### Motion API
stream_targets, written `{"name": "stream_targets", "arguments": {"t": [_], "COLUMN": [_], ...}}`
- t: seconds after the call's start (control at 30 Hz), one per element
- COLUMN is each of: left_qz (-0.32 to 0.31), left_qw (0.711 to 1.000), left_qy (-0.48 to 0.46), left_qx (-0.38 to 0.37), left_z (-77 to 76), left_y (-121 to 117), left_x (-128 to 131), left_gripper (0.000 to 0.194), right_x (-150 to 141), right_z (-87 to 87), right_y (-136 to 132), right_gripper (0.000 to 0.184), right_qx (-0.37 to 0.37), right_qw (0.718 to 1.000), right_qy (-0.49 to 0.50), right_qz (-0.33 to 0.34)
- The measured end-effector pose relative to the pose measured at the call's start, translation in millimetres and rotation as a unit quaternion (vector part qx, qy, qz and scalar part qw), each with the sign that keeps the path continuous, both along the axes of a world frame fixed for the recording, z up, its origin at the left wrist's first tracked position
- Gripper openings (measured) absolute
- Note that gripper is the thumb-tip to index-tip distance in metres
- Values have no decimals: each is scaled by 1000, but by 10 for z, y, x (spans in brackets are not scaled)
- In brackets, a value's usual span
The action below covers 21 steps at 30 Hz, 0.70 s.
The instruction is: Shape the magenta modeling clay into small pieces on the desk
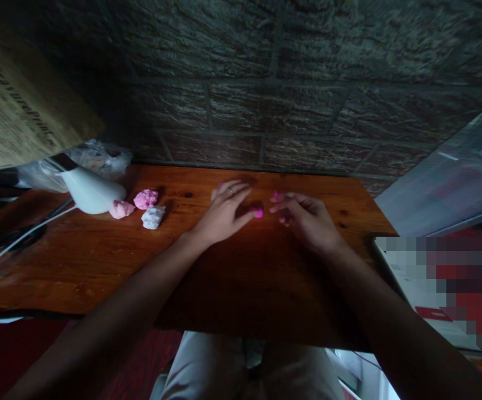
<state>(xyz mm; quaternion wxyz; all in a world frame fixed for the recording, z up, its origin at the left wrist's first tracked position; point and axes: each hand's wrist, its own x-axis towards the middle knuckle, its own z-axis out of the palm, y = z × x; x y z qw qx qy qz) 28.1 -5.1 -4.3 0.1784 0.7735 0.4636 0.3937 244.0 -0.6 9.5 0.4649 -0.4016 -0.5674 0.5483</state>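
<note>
My left hand [228,211] is low over the wooden table, palm down, with a ring on one finger. Its fingers stretch forward and the thumb points right. A bright pink lump [258,213] is at the thumb's tip; whether it sticks to the thumb or lies on the wood I cannot tell. Facing it, my right hand [307,216] has its fingers curled and the fingertips drawn together around a small bright pink bit [276,195]. Left of my left hand lie a pink clay-like lump [145,199], a paler pink lump [121,209] and a white lump [153,217].
A white lamp-like object [93,189] with a cable stands left on the wooden table [99,261]. Behind it are crumpled clear plastic [99,158] and a printed brown paper sheet [15,105]. A stone-patterned wall [241,111] rises behind the table; a white box [407,283] is at right.
</note>
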Motion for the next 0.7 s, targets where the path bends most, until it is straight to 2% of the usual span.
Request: {"name": "stream_targets", "arguments": {"t": [0.07,0.13,0.23,0.33,0.43,0.53,0.7], "left_qz": [-54,-75,-87,-110,-149,-182,-199], "left_qw": [998,996,989,957,912,885,864], "left_qy": [13,3,-89,-233,-326,-366,-389], "left_qx": [-24,-43,-77,-136,-199,-222,-250], "left_z": [-65,-99,-56,38,87,81,90], "left_y": [13,21,-12,-73,-98,-89,-112], "left_x": [78,124,152,155,129,86,71], "left_gripper": [36,26,22,25,29,30,32], "right_x": [14,29,52,71,75,70,66], "right_z": [-14,-23,-21,-4,3,-4,-10], "right_y": [12,23,30,27,24,21,21], "right_gripper": [35,36,35,35,34,32,33], "right_qx": [-6,-13,-24,-23,-8,-10,-45], "right_qw": [1000,999,998,998,999,998,995], "right_qy": [11,32,55,60,48,44,74], "right_qz": [-5,-8,-11,-16,-1,34,54]}}
